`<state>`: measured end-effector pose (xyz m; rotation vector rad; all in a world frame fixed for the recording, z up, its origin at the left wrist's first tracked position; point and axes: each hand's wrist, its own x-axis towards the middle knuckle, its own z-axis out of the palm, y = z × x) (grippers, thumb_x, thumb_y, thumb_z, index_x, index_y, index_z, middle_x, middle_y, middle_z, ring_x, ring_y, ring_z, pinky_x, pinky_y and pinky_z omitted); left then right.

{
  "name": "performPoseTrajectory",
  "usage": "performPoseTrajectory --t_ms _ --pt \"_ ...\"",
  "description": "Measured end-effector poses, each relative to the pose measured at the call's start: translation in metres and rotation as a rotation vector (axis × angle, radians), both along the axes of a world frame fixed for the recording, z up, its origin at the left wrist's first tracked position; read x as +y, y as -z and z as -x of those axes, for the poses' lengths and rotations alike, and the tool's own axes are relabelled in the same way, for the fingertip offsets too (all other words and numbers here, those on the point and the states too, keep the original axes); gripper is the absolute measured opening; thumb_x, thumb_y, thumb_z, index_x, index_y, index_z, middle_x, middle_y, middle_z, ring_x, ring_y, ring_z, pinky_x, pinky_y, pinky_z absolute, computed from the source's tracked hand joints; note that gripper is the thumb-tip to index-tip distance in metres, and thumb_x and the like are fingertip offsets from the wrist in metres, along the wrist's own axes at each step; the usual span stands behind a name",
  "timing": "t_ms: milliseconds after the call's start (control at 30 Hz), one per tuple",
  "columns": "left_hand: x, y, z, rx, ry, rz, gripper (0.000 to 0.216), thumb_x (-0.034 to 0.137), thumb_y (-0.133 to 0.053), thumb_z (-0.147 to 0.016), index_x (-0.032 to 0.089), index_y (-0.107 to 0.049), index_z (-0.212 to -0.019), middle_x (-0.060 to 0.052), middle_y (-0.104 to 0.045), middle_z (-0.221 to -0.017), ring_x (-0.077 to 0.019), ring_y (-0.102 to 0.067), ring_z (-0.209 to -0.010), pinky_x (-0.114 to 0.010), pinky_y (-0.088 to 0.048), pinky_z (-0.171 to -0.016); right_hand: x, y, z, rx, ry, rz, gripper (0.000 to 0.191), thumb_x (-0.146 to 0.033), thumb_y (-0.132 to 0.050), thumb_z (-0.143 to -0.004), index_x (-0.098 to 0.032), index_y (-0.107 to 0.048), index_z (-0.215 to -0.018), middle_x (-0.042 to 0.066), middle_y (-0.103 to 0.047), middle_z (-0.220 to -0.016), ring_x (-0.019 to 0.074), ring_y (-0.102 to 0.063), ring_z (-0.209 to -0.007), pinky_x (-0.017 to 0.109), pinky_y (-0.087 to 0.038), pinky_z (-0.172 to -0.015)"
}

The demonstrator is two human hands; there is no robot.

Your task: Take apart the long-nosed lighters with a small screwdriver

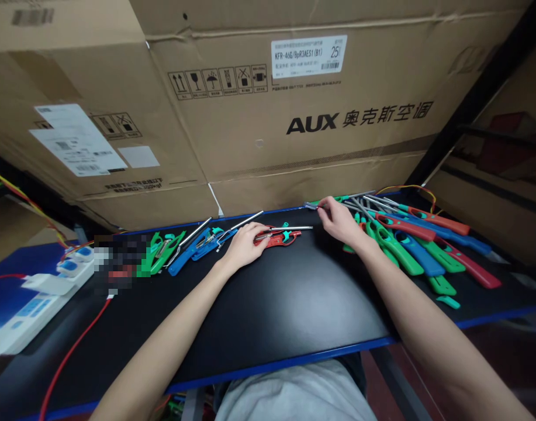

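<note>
Left hand (245,245): grip closed on a red lighter (285,238), its metal tube lying just beyond, at mid-tabletop (303,316) toward the far edge. Right hand (339,221): fingertips pinched together at a small greyish piece (310,205) by the far edge; cannot tell whether it is grasped. To the right, a pile of lighters (419,252) in green, blue, red and orange, metal tubes pointing far-left. To the left, blue casings (185,257) and green casings (165,257), then a white power strip (35,316).

Carton (232,140) behind the tabletop: printed "AUX 奥克斯空调". White label (309,55) reads "KFR-46G/BpR3AES1(B1)" and "25"; fine print illegible. Handling symbols (217,82) include arrows, a glass and an umbrella. White stickers (77,140) at left: text too small to read.
</note>
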<state>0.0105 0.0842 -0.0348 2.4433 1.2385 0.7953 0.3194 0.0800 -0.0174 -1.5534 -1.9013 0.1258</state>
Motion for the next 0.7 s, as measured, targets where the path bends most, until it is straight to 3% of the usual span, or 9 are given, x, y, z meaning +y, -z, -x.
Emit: performPoseTrajectory --t_ms 100,200,267,467,600,700 --pt "0.002 -0.001 -0.004 0.015 -0.007 0.004 0.030 0.036 -0.058 -0.094 0.023 -0.070 -0.119 -0.008 -0.069 -0.123 -0.0247 -0.065 -0.115 -0.044 -0.053 -0.105 -0.003 -0.011 -0.005 -0.060 0.190 -0.001 0.032 -0.044 -0.057 -0.094 -0.017 -0.063 -0.110 0.012 -0.069 -0.102 0.0249 -0.063 -0.093 0.032 -0.047 -0.083" --pt "0.006 -0.001 -0.011 0.039 -0.015 0.004 0.031 0.036 -0.059 -0.094 0.022 -0.070 -0.119 -0.008 -0.068 -0.123 -0.0248 -0.065 -0.115 -0.044 -0.053 -0.105 -0.007 -0.022 -0.012 -0.113 0.456 0.127 0.031 -0.045 -0.057 -0.092 -0.018 -0.069 -0.103 0.013 -0.071 -0.097 0.0289 -0.065 -0.096 0.034 -0.048 -0.082" --pt "0.008 0.000 -0.016 0.047 -0.018 0.003 0.031 0.036 -0.059 -0.094 0.022 -0.070 -0.119 -0.008 -0.068 -0.123 -0.0248 -0.065 -0.114 -0.044 -0.053 -0.105 -0.009 -0.028 -0.019 -0.140 0.559 0.227 0.032 -0.046 -0.057 -0.092 -0.018 -0.072 -0.100 0.014 -0.072 -0.095 0.0311 -0.067 -0.098 0.036 -0.049 -0.082" --pt "0.009 -0.005 -0.021 0.056 -0.014 -0.002 0.033 0.040 -0.055 -0.097 0.022 -0.069 -0.121 -0.009 -0.069 -0.125 -0.0263 -0.064 -0.118 -0.047 -0.050 -0.108 -0.017 -0.036 -0.035 -0.356 0.506 0.585 0.038 -0.042 -0.052 -0.097 -0.015 -0.073 -0.115 0.021 -0.070 -0.117 0.0355 -0.068 -0.110 0.043 -0.052 -0.086" --pt "-0.003 -0.011 -0.011 0.032 -0.051 -0.026 0.043 0.046 -0.050 -0.100 0.020 -0.062 -0.133 -0.011 -0.059 -0.144 -0.0283 -0.052 -0.138 -0.052 -0.039 -0.120 -0.022 -0.035 -0.022 -0.416 0.431 0.671 0.038 -0.040 -0.054 -0.097 -0.013 -0.071 -0.119 0.023 -0.068 -0.122 0.0348 -0.068 -0.112 0.042 -0.053 -0.087" --pt "-0.019 -0.012 -0.003 0.000 -0.052 -0.056 0.043 0.045 -0.051 -0.100 0.021 -0.060 -0.135 -0.011 -0.058 -0.146 -0.0269 -0.051 -0.138 -0.051 -0.040 -0.119 -0.027 -0.036 -0.005 -0.440 0.375 0.721 0.040 -0.040 -0.057 -0.097 -0.012 -0.069 -0.122 0.024 -0.067 -0.124 0.0333 -0.068 -0.113 0.039 -0.053 -0.087"
